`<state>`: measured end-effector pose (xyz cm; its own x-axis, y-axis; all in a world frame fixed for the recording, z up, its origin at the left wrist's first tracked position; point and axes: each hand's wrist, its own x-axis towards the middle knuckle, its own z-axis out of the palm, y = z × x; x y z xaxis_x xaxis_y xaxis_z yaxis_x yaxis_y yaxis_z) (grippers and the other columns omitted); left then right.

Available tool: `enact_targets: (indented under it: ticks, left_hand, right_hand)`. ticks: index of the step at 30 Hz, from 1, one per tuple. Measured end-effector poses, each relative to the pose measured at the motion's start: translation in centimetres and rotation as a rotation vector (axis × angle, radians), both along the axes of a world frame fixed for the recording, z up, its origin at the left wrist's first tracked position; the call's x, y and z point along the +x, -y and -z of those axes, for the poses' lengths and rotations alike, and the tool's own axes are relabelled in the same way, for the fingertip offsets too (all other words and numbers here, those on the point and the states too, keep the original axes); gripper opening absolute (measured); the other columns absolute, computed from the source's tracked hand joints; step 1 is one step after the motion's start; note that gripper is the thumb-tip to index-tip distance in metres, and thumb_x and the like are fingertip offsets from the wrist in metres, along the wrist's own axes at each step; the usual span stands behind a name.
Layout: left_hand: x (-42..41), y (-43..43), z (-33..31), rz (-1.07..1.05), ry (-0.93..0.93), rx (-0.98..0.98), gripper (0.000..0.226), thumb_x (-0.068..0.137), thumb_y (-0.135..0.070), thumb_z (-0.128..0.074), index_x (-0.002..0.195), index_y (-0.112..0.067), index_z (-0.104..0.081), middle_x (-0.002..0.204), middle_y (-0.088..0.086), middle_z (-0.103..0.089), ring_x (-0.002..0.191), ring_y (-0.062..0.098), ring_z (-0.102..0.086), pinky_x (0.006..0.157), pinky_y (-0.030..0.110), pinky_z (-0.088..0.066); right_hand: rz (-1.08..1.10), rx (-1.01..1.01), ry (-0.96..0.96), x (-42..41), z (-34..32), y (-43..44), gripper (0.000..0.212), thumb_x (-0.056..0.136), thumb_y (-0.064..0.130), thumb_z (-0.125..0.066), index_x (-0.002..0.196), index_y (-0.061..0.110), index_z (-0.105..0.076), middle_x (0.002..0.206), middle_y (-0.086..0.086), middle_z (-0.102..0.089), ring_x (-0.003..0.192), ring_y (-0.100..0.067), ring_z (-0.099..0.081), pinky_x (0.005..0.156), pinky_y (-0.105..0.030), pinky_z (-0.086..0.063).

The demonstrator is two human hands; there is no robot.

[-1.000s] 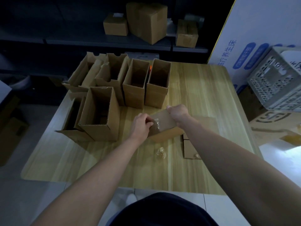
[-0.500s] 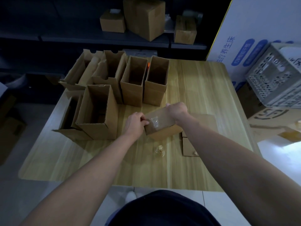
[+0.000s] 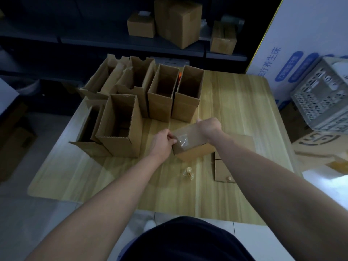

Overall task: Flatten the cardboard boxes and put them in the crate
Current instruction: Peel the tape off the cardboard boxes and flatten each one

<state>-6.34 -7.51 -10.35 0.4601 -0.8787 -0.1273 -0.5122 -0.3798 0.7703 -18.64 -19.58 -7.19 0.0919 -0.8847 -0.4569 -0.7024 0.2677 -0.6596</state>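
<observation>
On the table (image 3: 235,102), upright boxes (image 3: 160,108) at far left, taped box (image 3: 190,146) at centre, flattened cardboard (image 3: 223,170) just right of it, crate (image 3: 320,102) beyond the right edge, shelf (image 3: 131,44) behind the table.

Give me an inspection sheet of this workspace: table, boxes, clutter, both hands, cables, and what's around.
Surface: wooden table, dimly lit.
Job's things: taped box at mid-table, in both hands; several open boxes upright at far left; flattened cardboard beneath the right forearm; grey crate tilted, off the table to the right.
Clutter: crumpled tape scraps beside the flattened cardboard.
Grippers: left hand pinches the taped box's near edge; right hand grips its far end.
Cables: nothing seen.
Surroundings: closed cartons on a dark shelf behind.
</observation>
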Motion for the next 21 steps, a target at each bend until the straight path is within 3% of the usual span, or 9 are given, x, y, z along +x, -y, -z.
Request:
enact_targets:
  ticks: [2,5,8,11,15,18,21]
  left_hand:
    - [-0.3,-0.2,0.2,-0.001,0.035,-0.026,0.014,0.089,-0.014,-0.062,0.099,-0.005,-0.066,0.095,0.003,-0.055,0.085,0.014,-0.052,0.074,0.021,-0.037]
    - [-0.3,-0.4,0.5,-0.006,0.057,-0.056,0.012,0.088,-0.011,-0.062,0.094,-0.003,-0.068,0.092,0.001,-0.054,0.083,0.013,-0.05,0.068,0.014,-0.031]
    - [0.3,-0.2,0.5,-0.008,0.044,-0.039,0.005,0.087,-0.011,-0.064,0.083,-0.008,-0.067,0.087,-0.001,-0.056,0.078,0.012,-0.05,0.056,0.015,-0.03]
    - [1.0,0.4,0.4,-0.017,0.012,0.047,0.012,0.087,-0.013,-0.065,0.076,-0.016,-0.062,0.08,-0.002,-0.058,0.074,0.013,-0.052,0.056,0.02,-0.033]
    - [0.9,0.5,0.5,0.033,0.111,0.127,0.013,0.093,-0.015,-0.056,0.08,-0.016,-0.058,0.085,0.002,-0.06,0.078,0.017,-0.053,0.066,0.028,-0.038]
    - [1.1,0.1,0.7,0.084,0.159,0.125,0.014,0.095,-0.012,-0.049,0.082,-0.015,-0.053,0.093,0.007,-0.059,0.081,0.02,-0.051,0.069,0.03,-0.037]
    - [1.3,-0.1,0.8,0.132,0.159,0.084,0.012,0.095,-0.012,-0.049,0.084,-0.015,-0.053,0.095,0.004,-0.055,0.085,0.02,-0.052,0.072,0.029,-0.039]
  right_hand:
    - [0.006,-0.001,-0.015,-0.4,0.4,0.3,0.042,0.096,0.033,-0.048,0.119,0.001,-0.06,0.072,0.0,-0.05,0.11,-0.031,-0.059,0.054,-0.02,-0.035]
    - [-0.001,-0.012,-0.032,-0.8,0.9,0.6,0.04,0.095,0.033,-0.048,0.116,0.002,-0.061,0.067,0.003,-0.042,0.09,-0.025,-0.057,0.055,-0.022,-0.036]
    - [-0.012,-0.025,-0.02,-0.7,1.1,0.5,0.022,0.095,0.034,-0.05,0.099,0.014,-0.059,0.067,0.003,-0.044,0.083,-0.02,-0.05,0.067,-0.029,-0.044]
    - [0.001,-0.03,0.016,-0.6,1.5,0.8,0.018,0.094,0.033,-0.051,0.092,0.015,-0.053,0.071,0.002,-0.049,0.083,-0.02,-0.051,0.075,-0.031,-0.044]
    - [-0.015,-0.036,-0.016,-0.1,1.3,0.8,0.024,0.095,0.032,-0.051,0.094,0.009,-0.055,0.085,-0.007,-0.055,0.085,-0.023,-0.054,0.075,-0.032,-0.045]
    - [-0.003,-0.061,-0.059,0.4,0.9,0.6,0.038,0.095,0.031,-0.051,0.106,-0.004,-0.059,0.092,-0.013,-0.059,0.099,-0.031,-0.061,0.083,-0.036,-0.049]
    - [-0.01,-0.052,-0.037,0.4,1.0,0.7,0.04,0.094,0.031,-0.051,0.113,-0.002,-0.06,0.093,-0.01,-0.054,0.105,-0.033,-0.061,0.084,-0.036,-0.048]
